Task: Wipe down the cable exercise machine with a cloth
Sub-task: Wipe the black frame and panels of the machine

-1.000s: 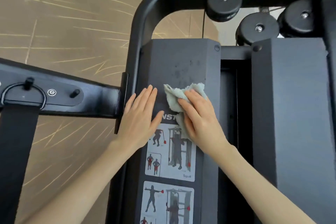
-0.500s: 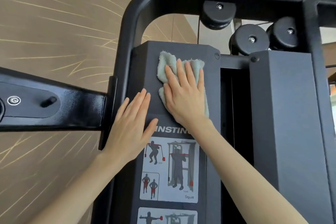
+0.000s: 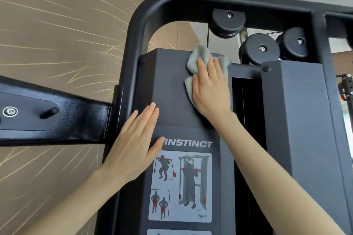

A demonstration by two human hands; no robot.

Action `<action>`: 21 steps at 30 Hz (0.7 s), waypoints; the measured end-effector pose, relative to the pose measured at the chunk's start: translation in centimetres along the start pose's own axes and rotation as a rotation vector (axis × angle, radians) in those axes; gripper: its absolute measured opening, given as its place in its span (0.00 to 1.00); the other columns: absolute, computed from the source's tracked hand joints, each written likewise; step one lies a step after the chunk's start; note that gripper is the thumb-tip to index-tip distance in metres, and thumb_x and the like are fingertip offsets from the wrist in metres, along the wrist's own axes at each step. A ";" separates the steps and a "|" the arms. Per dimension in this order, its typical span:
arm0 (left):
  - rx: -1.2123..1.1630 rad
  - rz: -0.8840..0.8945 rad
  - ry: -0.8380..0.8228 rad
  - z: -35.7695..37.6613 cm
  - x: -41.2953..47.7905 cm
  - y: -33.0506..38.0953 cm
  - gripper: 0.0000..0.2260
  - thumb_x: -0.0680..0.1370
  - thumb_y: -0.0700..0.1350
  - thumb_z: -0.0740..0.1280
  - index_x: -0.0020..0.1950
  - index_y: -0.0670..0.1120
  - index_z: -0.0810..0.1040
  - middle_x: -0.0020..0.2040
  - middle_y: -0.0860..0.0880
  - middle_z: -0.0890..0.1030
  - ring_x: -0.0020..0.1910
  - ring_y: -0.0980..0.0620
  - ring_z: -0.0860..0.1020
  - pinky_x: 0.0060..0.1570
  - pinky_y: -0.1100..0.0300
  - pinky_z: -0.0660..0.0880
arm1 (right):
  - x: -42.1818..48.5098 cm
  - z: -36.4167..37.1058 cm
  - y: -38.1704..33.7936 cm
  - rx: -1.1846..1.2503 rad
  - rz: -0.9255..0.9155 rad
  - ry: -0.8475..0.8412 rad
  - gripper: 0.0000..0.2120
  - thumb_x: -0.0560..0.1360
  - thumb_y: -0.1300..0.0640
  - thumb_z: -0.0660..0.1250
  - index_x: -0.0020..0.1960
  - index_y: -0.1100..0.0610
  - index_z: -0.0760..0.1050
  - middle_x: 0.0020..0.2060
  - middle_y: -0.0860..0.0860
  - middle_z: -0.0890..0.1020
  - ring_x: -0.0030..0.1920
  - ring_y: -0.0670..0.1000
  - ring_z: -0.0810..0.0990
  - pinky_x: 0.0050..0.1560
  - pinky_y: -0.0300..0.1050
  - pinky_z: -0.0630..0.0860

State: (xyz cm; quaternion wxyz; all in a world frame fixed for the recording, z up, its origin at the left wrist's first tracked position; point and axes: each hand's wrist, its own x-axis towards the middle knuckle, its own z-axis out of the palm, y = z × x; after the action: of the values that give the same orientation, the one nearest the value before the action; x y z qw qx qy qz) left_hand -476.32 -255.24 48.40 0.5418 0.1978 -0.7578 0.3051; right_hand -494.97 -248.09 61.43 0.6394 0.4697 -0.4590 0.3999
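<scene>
The black cable exercise machine (image 3: pixel 168 89) fills the view, with a dark weight-stack cover marked INSTINCT and exercise diagrams. A pale green cloth (image 3: pixel 196 59) lies against the cover's top right corner. My right hand (image 3: pixel 210 89) presses flat on the cloth with straight fingers, covering most of it. My left hand (image 3: pixel 137 143) rests flat on the cover's left edge, lower down, fingers straight and holding nothing.
A curved black frame tube (image 3: pixel 145 15) arches over the cover. Three black pulleys (image 3: pixel 259 48) sit at the top right beside a second dark cover (image 3: pixel 298 120). A black arm (image 3: pixel 57 112) juts left. A brown patterned wall is behind.
My right hand slid the cloth up from the label area to the cover's top right corner. My left hand stayed flat on the cover's left side. The view tilted upward.
</scene>
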 end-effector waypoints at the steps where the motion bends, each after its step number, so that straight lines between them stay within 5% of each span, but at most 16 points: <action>1: -0.007 0.001 0.002 0.1 0.0 0.0 0.29 0.81 0.55 0.52 0.77 0.38 0.62 0.77 0.43 0.62 0.75 0.51 0.57 0.76 0.61 0.44 | 0.5 0.2 -0.4 -0.010 -0.012 -0.005 0.19 0.78 0.60 0.56 0.66 0.68 0.70 0.63 0.66 0.73 0.64 0.65 0.71 0.67 0.61 0.63; 12: -0.127 -0.058 0.052 0.8 -1.1 0.9 0.30 0.82 0.56 0.52 0.78 0.39 0.59 0.78 0.45 0.58 0.76 0.61 0.49 0.76 0.62 0.43 | -7.7 -2.1 -2.9 0.089 -0.335 -0.182 0.21 0.80 0.56 0.55 0.69 0.62 0.70 0.71 0.61 0.69 0.73 0.60 0.64 0.73 0.61 0.58; 21: 0.006 -0.031 -0.023 0.1 -1.6 -0.1 0.29 0.82 0.57 0.50 0.78 0.39 0.60 0.77 0.44 0.61 0.74 0.55 0.60 0.76 0.58 0.42 | 1.6 -0.3 -0.6 0.032 -0.085 -0.134 0.22 0.80 0.53 0.50 0.68 0.62 0.70 0.70 0.61 0.69 0.69 0.63 0.67 0.69 0.65 0.59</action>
State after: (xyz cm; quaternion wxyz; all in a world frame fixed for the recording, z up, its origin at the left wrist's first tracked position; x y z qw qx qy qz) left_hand -475.79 -255.44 46.92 0.5369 0.2145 -0.7601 0.2966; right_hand -493.93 -247.79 62.78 0.6162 0.5244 -0.4740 0.3474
